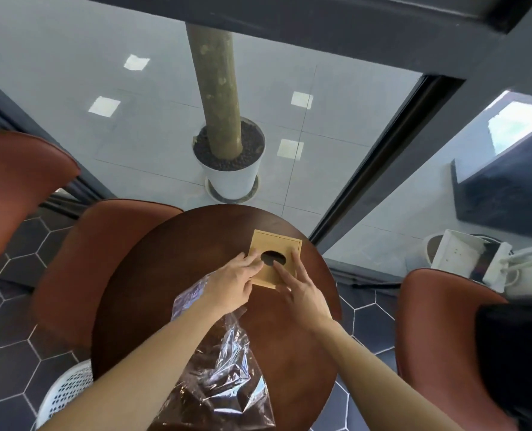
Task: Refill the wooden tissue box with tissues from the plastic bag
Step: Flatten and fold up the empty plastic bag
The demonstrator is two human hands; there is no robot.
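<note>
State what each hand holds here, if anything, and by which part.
Both hands are on the square light wooden tissue box: the left hand at its left near edge, the right hand on its top beside the round opening. Whether fingers curl around it cannot be told.

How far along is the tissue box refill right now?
Early or closing stage; I cannot tell which. Done: the plastic bag lies crumpled on the round table, looking mostly empty. In hand: the left hand and right hand both rest on the wooden tissue box, fingers by its round opening. Left: no tissue shows through the dark hole, so filling looks unconfirmed.
</note>
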